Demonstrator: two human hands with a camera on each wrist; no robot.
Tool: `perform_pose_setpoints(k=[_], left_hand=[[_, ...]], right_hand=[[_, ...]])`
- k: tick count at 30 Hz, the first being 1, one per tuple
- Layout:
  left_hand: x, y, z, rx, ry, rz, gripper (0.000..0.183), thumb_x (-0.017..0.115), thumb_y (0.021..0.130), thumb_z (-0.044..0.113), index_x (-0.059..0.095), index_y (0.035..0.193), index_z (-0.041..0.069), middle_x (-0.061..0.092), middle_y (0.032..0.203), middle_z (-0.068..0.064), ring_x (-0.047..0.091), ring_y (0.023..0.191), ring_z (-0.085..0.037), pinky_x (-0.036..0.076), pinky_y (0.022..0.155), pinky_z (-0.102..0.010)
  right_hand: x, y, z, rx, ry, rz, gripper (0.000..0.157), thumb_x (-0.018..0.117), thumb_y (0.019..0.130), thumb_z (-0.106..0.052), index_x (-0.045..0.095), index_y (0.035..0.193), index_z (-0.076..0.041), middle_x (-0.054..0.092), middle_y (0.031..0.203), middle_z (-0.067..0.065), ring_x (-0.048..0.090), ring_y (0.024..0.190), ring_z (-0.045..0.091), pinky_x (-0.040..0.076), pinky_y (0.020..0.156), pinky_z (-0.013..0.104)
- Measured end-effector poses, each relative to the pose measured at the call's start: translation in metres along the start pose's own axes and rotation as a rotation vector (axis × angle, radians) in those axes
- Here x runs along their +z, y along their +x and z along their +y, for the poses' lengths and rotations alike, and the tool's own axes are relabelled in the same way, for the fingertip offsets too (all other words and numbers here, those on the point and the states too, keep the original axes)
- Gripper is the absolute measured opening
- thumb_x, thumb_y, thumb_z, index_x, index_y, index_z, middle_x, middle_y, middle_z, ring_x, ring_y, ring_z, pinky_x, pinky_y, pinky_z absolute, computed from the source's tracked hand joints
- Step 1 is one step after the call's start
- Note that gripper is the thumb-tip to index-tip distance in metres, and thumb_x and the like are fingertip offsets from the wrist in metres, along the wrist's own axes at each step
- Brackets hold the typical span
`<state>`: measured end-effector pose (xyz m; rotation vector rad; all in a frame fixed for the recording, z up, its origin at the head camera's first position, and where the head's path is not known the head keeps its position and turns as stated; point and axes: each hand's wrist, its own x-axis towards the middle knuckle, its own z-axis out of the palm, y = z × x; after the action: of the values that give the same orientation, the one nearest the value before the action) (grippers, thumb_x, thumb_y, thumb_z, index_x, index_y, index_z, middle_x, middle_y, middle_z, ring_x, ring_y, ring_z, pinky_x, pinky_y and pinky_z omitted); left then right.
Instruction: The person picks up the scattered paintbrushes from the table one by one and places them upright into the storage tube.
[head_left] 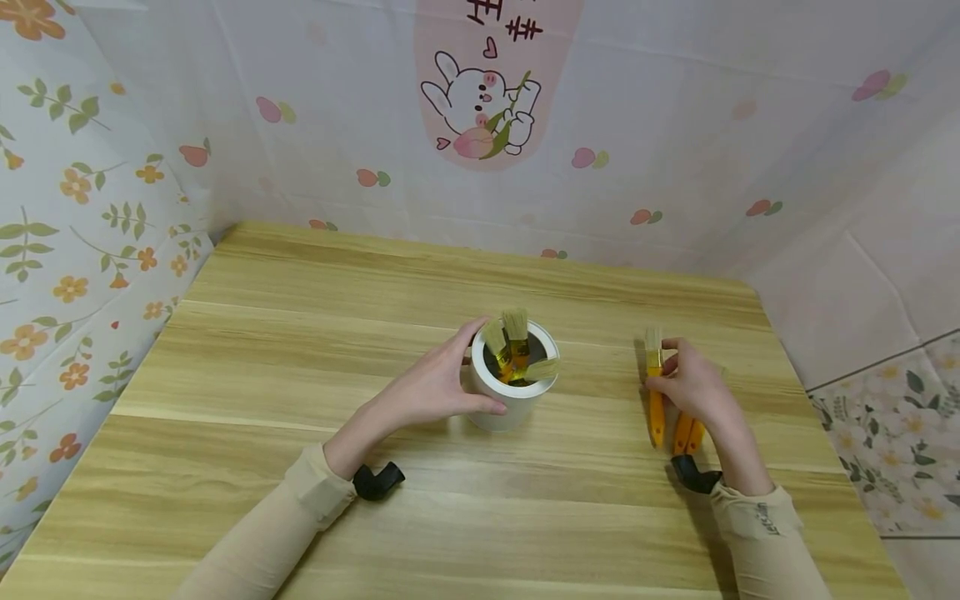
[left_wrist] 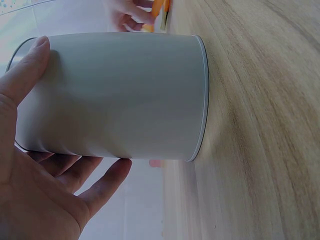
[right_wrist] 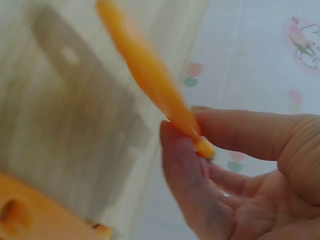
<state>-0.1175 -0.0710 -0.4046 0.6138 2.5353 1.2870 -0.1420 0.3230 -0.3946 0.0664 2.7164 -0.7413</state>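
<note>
A white cylindrical canister (head_left: 501, 418) stands upright on the wooden table, and my left hand (head_left: 427, 385) holds it from the side near the rim, thumb in front and fingers behind. Inside it are three paintbrushes (head_left: 516, 325), bristles up, their handles mostly hidden. To the right, my right hand (head_left: 693, 385) pinches a paintbrush (head_left: 656, 417) between thumb and fingers. Its pale bristles point to the table's back and its orange handle toward the front; in the right wrist view its handle (right_wrist: 150, 75) casts a shadow on the table. More orange-handled paintbrushes (head_left: 686, 433) lie partly hidden under that hand.
The wooden table (head_left: 300, 333) meets a white printed cloth (head_left: 337, 100) at the back. Floral cloth (head_left: 82, 275) hangs on the left side. Black curved mounts (head_left: 378, 482) sit at both wrists beside the beige sleeves.
</note>
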Motion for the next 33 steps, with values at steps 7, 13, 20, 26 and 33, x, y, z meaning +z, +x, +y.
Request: perform_pose_setpoints(k=[7, 13, 20, 26, 33], left_hand=[[0.0, 0.0, -0.001, 0.008, 0.005, 0.005, 0.119, 0.09, 0.073, 0.053, 0.019, 0.164, 0.023, 0.045, 0.159, -0.008, 0.048, 0.145, -0.029, 0.041, 0.117, -0.057], [0.0, 0.0, -0.001, 0.016, 0.009, 0.01, 0.119, 0.09, 0.073, 0.053, 0.02, 0.164, 0.022, 0.046, 0.158, -0.007, 0.048, 0.145, -0.029, 0.041, 0.117, -0.057], [0.0, 0.0, -0.001, 0.016, 0.004, 0.008, 0.117, 0.09, 0.073, 0.053, 0.02, 0.163, 0.026, 0.048, 0.156, -0.006, 0.049, 0.143, -0.026, 0.043, 0.116, -0.055], [0.0, 0.0, -0.001, 0.023, 0.001, 0.014, 0.117, 0.09, 0.073, 0.052, 0.02, 0.163, 0.026, 0.049, 0.155, -0.006, 0.05, 0.142, -0.027, 0.043, 0.115, -0.056], [0.0, 0.0, -0.001, 0.039, -0.006, 0.017, 0.116, 0.091, 0.073, 0.051, 0.02, 0.163, 0.026, 0.048, 0.155, -0.005, 0.05, 0.142, -0.026, 0.043, 0.115, -0.056]], right_hand=[[-0.004, -0.011, -0.024, -0.11, 0.153, 0.188, 0.072, 0.063, 0.1, -0.009, 0.02, 0.156, 0.002, 0.047, 0.115, 0.02, 0.06, 0.098, 0.032, 0.063, 0.069, 0.034], [-0.007, -0.023, -0.046, -0.228, 0.194, 0.371, 0.07, 0.066, 0.1, -0.011, 0.023, 0.155, -0.004, 0.046, 0.113, 0.015, 0.058, 0.09, 0.01, 0.056, 0.063, 0.014], [-0.006, -0.036, -0.082, -0.319, 0.361, 0.571, 0.068, 0.066, 0.098, -0.005, 0.027, 0.153, -0.014, 0.047, 0.111, -0.007, 0.058, 0.086, 0.001, 0.056, 0.067, 0.01], [-0.001, -0.05, -0.121, -0.529, 0.678, 0.714, 0.062, 0.069, 0.093, 0.004, 0.039, 0.145, -0.014, 0.059, 0.109, -0.001, 0.064, 0.084, 0.011, 0.059, 0.068, 0.016], [0.012, -0.058, -0.158, -0.838, 0.946, 0.657, 0.054, 0.066, 0.09, 0.014, 0.041, 0.136, 0.0, 0.062, 0.106, 0.012, 0.066, 0.081, 0.021, 0.063, 0.072, 0.025]])
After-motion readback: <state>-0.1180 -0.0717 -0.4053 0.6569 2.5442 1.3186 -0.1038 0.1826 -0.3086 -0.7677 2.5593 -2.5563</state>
